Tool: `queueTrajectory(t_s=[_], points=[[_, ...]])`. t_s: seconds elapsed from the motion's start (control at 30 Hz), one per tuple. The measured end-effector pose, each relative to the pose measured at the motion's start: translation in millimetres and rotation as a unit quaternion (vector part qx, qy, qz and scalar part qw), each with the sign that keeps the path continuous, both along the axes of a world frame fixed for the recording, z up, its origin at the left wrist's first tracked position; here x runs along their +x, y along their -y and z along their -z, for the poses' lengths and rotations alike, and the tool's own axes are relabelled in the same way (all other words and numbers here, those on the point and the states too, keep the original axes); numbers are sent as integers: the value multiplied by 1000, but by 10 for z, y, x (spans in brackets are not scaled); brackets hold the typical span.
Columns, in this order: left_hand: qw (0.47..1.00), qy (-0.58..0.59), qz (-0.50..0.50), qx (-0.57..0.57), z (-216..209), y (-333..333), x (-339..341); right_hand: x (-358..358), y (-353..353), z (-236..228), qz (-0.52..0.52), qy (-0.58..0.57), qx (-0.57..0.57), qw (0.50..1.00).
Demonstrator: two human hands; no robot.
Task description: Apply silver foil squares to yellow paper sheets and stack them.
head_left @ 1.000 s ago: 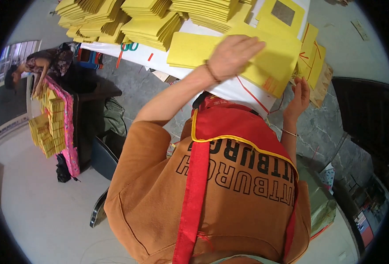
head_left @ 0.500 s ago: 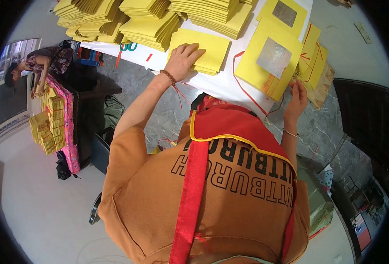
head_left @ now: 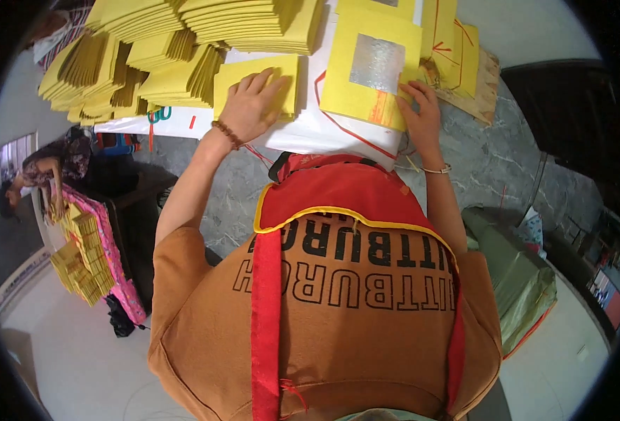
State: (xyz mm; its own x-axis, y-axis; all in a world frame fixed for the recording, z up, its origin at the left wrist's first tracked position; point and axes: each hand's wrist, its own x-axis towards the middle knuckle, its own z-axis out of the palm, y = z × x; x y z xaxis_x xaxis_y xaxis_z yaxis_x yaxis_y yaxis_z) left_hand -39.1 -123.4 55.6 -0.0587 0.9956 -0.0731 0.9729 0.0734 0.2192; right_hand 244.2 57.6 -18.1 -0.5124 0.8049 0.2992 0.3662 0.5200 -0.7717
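White cover on the table (head_left: 303, 139) carries, under the left hand (head_left: 255, 109), a small stack of yellow paper sheets (head_left: 287, 74). This hand lies on the stack with fingers spread, pressing nothing between them. Right of this hand is a larger yellow sheet (head_left: 341, 81) bearing a silver square (head_left: 378, 62); below the square is orange-red print, too blurred to read. Right hand (head_left: 422, 112), with bent fingers, touches this sheet's edge; I cannot tell if it grasps. Between both hands lies a red cord (head_left: 352, 125). Beyond the left hand rise thick folded yellow bundles (head_left: 243, 27); to its left are teal scissor handles (head_left: 161, 114). Nearer than both hands, a brown sweatshirt (head_left: 204, 323) shows black capital letters, solid and outlined, upside down, behind a red apron (head_left: 338, 193).
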Motion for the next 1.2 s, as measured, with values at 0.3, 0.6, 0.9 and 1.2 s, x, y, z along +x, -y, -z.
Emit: queueTrajectory(t_s=[0.3, 0.6, 0.9, 1.2], points=[[968, 23, 187, 165, 326, -709, 721, -3, -15, 77, -2, -46, -42, 998], [966, 176, 164, 92, 245, -862, 682, 5, -62, 202, -6, -103, -174, 979], [959, 260, 113, 15, 204, -986, 602, 53, -93, 152, -40, -135, -255, 956], [933, 358, 27, -36, 258, -1033, 610, 17, -103, 132, -20, -151, -256, 955]])
